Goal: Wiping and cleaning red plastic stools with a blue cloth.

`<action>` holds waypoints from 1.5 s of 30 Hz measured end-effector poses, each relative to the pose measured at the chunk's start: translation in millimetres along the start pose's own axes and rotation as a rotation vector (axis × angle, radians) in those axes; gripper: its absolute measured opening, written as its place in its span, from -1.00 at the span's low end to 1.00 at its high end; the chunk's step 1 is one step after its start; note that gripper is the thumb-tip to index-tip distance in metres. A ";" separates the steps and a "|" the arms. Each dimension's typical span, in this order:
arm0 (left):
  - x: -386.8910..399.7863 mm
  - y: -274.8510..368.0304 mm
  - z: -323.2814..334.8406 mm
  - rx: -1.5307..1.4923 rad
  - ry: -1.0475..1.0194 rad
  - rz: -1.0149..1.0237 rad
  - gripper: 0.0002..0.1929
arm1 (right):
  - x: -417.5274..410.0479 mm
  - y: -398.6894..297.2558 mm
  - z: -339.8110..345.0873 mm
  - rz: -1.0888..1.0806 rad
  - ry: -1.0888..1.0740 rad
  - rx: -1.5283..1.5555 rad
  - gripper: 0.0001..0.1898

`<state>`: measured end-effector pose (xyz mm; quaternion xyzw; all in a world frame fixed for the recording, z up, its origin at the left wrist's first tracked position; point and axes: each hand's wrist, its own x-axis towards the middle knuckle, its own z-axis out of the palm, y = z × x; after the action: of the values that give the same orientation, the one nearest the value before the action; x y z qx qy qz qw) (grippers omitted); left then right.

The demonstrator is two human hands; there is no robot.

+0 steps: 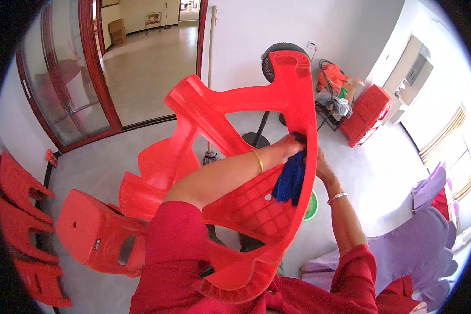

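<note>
A large red plastic stool is held up tilted before me, its hollow inside and the ribbed underside of its seat facing me. My left hand, below a gold bangle, reaches inside between the legs. It grips a dark blue cloth that hangs against the inner face near the right-hand side. On the outside of that same side, my right hand holds the stool; its fingers are partly hidden by the red edge. A silver bangle circles the right wrist.
More red stools stand at left, with several red stools by the wall. A green basin sits behind the held stool. A mop and black fan stand near the wall. Purple-covered chairs crowd the right.
</note>
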<state>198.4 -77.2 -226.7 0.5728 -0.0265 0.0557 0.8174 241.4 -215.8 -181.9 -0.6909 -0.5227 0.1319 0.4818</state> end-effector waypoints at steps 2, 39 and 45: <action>3.1 19.4 6.0 -0.020 -0.062 0.170 -0.79 | 2.8 -1.2 -0.8 -0.059 -0.004 -0.110 -0.22; -132.9 139.3 -154.3 1.866 0.674 0.459 -0.67 | 0.5 45.0 10.3 -0.111 0.240 0.056 -0.36; -151.7 101.6 -181.0 1.833 1.009 0.316 -0.60 | 1.4 -5.8 36.1 -0.020 0.165 0.181 -0.31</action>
<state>31.8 117.9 -210.2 0.8714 0.2942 0.3915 -0.0275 213.7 -195.6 -194.9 -0.6477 -0.4741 0.1167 0.5848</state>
